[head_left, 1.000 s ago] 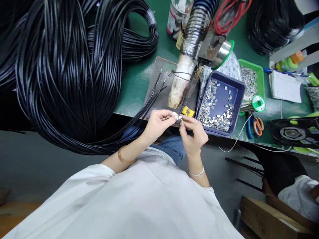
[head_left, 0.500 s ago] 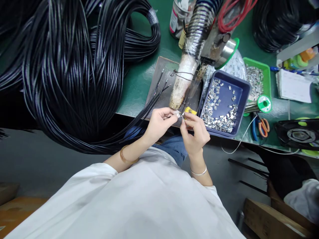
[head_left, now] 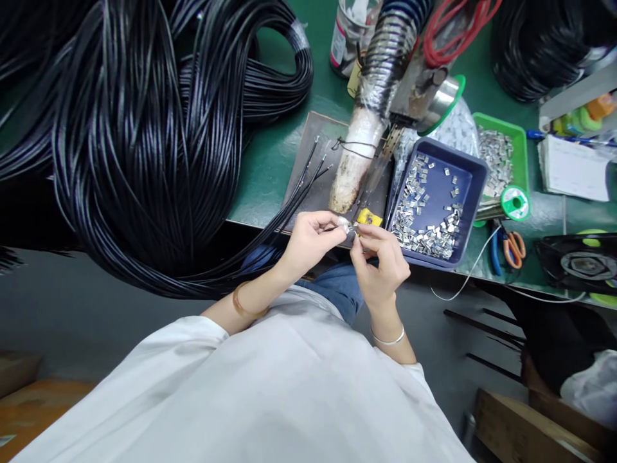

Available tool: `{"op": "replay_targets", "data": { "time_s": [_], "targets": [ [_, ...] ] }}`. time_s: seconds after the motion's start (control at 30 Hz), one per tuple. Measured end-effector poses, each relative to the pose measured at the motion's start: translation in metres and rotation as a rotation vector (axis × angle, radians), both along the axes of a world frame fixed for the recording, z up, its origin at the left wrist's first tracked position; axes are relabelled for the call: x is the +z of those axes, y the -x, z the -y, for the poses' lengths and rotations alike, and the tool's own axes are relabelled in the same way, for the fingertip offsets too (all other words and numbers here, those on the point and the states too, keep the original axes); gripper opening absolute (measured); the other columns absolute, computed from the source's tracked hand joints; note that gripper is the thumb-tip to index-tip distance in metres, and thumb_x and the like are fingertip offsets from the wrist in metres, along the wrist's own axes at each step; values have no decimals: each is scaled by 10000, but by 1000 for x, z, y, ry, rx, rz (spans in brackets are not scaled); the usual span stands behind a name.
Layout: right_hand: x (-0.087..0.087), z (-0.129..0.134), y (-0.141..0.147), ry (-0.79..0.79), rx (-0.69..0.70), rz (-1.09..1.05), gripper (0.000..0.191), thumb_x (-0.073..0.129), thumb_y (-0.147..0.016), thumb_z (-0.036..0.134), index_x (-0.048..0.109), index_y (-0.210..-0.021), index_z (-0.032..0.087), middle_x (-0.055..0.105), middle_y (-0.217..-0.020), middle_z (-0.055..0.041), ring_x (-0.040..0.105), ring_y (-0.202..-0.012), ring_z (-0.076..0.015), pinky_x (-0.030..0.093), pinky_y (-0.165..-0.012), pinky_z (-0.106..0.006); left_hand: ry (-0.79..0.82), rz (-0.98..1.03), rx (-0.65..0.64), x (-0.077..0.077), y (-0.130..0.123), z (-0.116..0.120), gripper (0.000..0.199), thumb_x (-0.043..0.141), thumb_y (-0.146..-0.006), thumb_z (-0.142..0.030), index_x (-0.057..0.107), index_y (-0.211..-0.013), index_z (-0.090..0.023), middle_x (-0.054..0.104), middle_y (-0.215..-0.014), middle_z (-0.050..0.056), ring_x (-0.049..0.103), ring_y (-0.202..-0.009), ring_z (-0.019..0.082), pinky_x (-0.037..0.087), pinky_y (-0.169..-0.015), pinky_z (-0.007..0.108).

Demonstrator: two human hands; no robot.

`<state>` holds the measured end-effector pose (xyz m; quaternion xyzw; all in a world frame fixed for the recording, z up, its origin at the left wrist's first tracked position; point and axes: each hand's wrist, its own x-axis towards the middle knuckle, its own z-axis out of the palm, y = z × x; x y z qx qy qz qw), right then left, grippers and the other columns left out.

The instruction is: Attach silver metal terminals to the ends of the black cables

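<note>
My left hand [head_left: 312, 239] is closed in a pinch at the front edge of the table, and a short piece of black cable [head_left: 330, 229] shows between its fingers. Thumb and forefinger of my right hand [head_left: 382, 258] pinch a small silvery metal piece [head_left: 355, 226] close against the left fingertips. Its exact shape is too small to tell. Just above both hands ends the taped white tip of a ribbed hose [head_left: 348, 180]. A yellow block [head_left: 369, 217] lies right behind the right fingers. Several loose cable ends [head_left: 315, 168] rest on a dark board [head_left: 303, 151].
Big coils of black cable [head_left: 144, 141] cover the left side. To the right stand a blue tray [head_left: 436, 193] of small metal connectors, a green tray [head_left: 523, 151], a solder spool [head_left: 515, 203], orange-and-blue pliers [head_left: 513, 249] and a black fan [head_left: 581, 262].
My two hands stay together at nearly the same spot. The right fingers have shifted slightly, and the black cable between the left fingertips shows more clearly.
</note>
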<state>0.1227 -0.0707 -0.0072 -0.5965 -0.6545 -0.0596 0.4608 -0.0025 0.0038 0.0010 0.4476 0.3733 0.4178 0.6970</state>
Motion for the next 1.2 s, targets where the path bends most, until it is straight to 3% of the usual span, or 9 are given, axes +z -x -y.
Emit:
{"op": "replay_targets", "data": {
  "time_s": [0.27, 0.67, 0.9, 1.03, 1.2],
  "targets": [
    [2, -2, 1, 43, -17, -105, 108, 657, -872, 150, 658, -915, 249, 732, -961, -20, 713, -858, -148, 573, -557, -254, -28, -73, 58, -2, -5, 4, 71, 691, -639, -190, 671, -657, -125, 582, -569, -35, 526, -561, 67, 457, -562, 178],
    [7, -3, 2, 2, -2, -62, 161, 687, -825, 81, 673, -911, 217, 727, -1009, -28, 709, -839, -118, 572, -565, -189, -54, -43, 83, 1, -4, 4, 70, 685, -639, -192, 678, -657, -125, 666, -627, -14, 596, -609, 86, 493, -584, 179],
    [5, -1, 1, 21, -1, -19, 144, 665, -833, 88, 604, -857, 216, 738, -1008, -27, 698, -781, -89, 542, -522, -149, -3, -90, 42, 1, -3, 2, 79, 680, -632, -190, 672, -659, -116, 611, -569, -30, 537, -548, 70, 447, -547, 176],
    [5, -1, 1, 19, -8, -62, 148, 675, -829, 82, 622, -870, 213, 732, -965, -18, 691, -807, -94, 552, -545, -157, -13, -80, 33, 1, -2, 4, 92, 699, -637, -201, 663, -656, -118, 579, -546, -41, 501, -520, 60, 406, -510, 166],
    [6, -2, 1, 37, -13, -106, 136, 689, -829, 90, 656, -884, 210, 718, -953, -18, 687, -832, -107, 559, -552, -179, -58, -35, 63, -2, -4, 7, 75, 689, -656, -195, 665, -663, -124, 616, -584, -31, 529, -543, 62, 446, -538, 162]
  ]
}}
